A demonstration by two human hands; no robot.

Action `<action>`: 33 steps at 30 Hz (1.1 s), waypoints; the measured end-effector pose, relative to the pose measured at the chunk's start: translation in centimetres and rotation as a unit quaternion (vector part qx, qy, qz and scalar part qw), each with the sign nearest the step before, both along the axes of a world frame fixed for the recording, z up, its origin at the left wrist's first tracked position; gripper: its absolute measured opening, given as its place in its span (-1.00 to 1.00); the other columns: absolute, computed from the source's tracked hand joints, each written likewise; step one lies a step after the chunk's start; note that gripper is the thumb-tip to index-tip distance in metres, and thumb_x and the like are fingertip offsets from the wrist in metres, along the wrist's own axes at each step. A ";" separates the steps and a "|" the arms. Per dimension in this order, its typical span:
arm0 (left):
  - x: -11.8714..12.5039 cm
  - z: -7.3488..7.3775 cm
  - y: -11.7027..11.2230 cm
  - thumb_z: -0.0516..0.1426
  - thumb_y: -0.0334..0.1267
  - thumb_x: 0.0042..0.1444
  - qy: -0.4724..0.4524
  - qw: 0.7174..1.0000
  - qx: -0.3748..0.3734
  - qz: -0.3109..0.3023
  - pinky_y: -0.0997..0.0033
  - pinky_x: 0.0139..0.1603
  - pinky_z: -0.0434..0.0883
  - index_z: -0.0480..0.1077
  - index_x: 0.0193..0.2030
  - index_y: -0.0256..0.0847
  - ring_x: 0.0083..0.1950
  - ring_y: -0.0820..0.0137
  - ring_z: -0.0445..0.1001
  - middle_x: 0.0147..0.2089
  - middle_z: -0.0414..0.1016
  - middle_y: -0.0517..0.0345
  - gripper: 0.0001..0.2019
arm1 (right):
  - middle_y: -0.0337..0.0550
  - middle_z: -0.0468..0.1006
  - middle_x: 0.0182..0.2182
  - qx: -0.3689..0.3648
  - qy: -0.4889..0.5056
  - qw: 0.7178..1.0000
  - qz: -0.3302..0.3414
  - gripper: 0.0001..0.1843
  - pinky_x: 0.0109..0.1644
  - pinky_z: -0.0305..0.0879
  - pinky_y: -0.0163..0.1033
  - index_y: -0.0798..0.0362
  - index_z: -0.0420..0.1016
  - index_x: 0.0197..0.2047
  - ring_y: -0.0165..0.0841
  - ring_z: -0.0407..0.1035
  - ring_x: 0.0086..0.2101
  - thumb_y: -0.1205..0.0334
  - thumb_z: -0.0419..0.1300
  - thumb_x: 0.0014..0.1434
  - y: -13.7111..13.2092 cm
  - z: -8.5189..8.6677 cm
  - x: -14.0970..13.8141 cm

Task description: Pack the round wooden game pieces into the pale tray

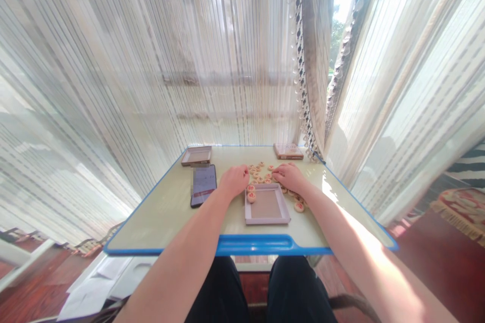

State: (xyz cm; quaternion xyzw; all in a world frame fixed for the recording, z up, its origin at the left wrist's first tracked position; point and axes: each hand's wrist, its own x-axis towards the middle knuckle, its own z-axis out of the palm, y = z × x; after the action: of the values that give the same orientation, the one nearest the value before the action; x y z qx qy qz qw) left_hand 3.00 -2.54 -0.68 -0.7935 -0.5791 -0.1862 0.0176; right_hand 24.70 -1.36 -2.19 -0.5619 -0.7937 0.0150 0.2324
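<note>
Round wooden Chinese chess pieces [256, 175] with printed characters, some of them red, lie loose on the table between and beside my hands. A shallow open cardboard box [267, 221] lies nearer to me; two red-marked pieces [251, 197] sit in its left part. My left hand [235, 180] is closed above the box's far left corner, at the left edge of the loose pieces; what its fingers hold is hidden. Over the right side of the pieces is my right hand [290, 176], its fingers bent and together, tips at the pieces. Whether they grip one is too small to make out.
A phone [204, 186] lies left of my left forearm. Behind it is a shallow open box part [196, 155]; a closed flat box [288, 151] stands at the back right. The table [159, 222] has a blue rim, with curtains [227, 60] hanging close behind it.
</note>
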 end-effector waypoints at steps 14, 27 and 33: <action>-0.4 -0.1 0.2 -0.05 -0.35 0.05 0.006 1.000 0.024 0.009 0.35 -0.12 0.34 0.45 -0.26 -0.19 -0.14 0.28 0.42 -0.25 0.49 0.04 -0.74 | -0.12 0.54 -0.24 0.083 0.087 0.982 -0.146 -0.71 0.00 0.16 -0.23 0.05 0.55 -0.25 -0.28 0.34 -0.15 0.26 0.01 0.07 0.3 0.1 2.7; -1.5 -0.6 1.3 -0.05 -0.39 0.02 -0.019 0.999 -0.036 -0.023 0.38 -0.02 0.32 0.45 -0.09 -0.28 -0.04 0.28 0.43 -0.06 0.50 -0.01 -0.64 | -0.12 0.58 -0.40 -0.089 0.076 0.979 -0.167 -0.71 -0.37 0.19 -0.36 0.06 0.55 -0.28 -0.35 0.42 -0.40 0.30 0.03 0.00 -1.2 1.0 2.7; -1.9 -0.8 1.4 0.04 -0.38 -0.03 -0.042 0.998 -0.030 -0.047 0.41 0.00 0.33 0.46 -0.09 -0.24 -0.04 0.30 0.44 -0.08 0.52 0.05 -0.66 | -0.15 0.58 -0.40 -0.095 0.089 0.983 -0.130 -0.72 -0.34 0.24 -0.32 0.02 0.53 -0.20 -0.37 0.40 -0.44 0.24 0.09 0.03 -1.4 0.7 2.1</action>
State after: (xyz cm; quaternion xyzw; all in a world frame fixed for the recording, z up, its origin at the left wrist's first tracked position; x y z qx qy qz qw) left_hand 1.08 -1.11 -1.50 -0.8116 -0.5466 -0.2024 -0.0394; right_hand 26.78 -2.75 -1.48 -0.6765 -0.6849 0.1097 0.2474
